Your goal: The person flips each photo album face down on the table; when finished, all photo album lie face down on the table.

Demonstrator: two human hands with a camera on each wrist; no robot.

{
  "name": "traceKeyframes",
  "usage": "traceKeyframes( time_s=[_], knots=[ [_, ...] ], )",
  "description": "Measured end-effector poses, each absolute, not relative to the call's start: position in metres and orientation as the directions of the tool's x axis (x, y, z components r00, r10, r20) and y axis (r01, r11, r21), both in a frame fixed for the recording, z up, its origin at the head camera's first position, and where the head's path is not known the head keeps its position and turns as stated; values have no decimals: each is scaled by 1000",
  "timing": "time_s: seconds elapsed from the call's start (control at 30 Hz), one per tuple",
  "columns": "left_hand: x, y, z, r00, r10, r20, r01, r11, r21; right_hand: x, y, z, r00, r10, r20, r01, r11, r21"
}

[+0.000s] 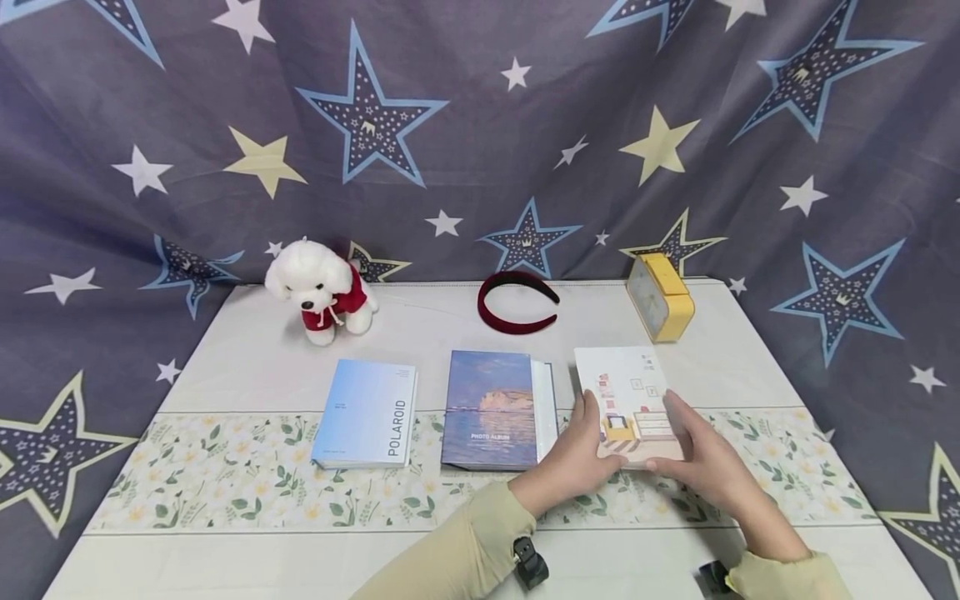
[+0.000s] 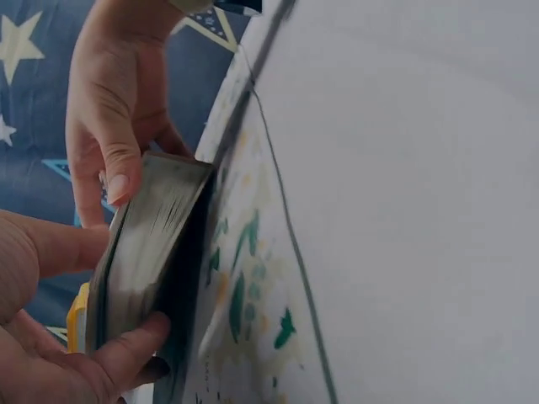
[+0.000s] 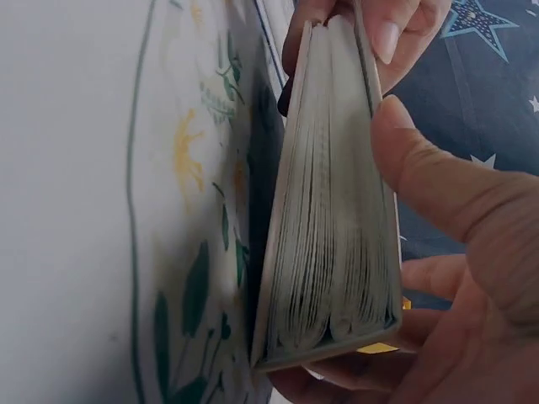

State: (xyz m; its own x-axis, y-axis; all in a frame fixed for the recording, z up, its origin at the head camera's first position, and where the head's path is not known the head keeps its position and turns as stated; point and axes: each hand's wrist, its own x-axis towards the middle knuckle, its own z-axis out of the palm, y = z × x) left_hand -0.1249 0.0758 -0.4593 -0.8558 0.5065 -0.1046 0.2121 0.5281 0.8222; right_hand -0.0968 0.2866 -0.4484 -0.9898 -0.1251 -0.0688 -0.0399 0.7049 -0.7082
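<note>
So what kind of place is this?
Looks like an indoor spot, maybe arranged for filming: a starry cloth hangs behind a table that holds a toy dog and a dark red headband.

My left hand (image 1: 579,450) plus my right hand (image 1: 703,450): two hands. POLAROID book (image 1: 360,412), PHOTO ALBUM (image 1: 483,408), white illustrated book (image 1: 626,387): three books. Plush dog (image 1: 311,279): one. Headband (image 1: 486,310): one. Yellow boxy item (image 1: 673,300): one. Black wrist devices (image 1: 531,564) on me: two. Table (image 1: 420,321): one. Starry backdrop (image 1: 480,142): one.
</note>
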Motion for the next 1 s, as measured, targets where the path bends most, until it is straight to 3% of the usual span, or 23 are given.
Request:
traceKeyframes(
  time_s=[0.33,0.8,1.0],
  knots=[
    [-126,79,-462,-855,495,-156,240,644,726,-98,287,-450,-989,-58,-140,47,760,-648],
    [-127,77,-461,-838,545,25,501,753,427,-99,282,-448,-988,-60,-140,25,840,-542],
    [-126,69,-457,-837,546,32,508,754,416,-100,269,-439,-989,-58,-136,12,883,-468]
  ],
)
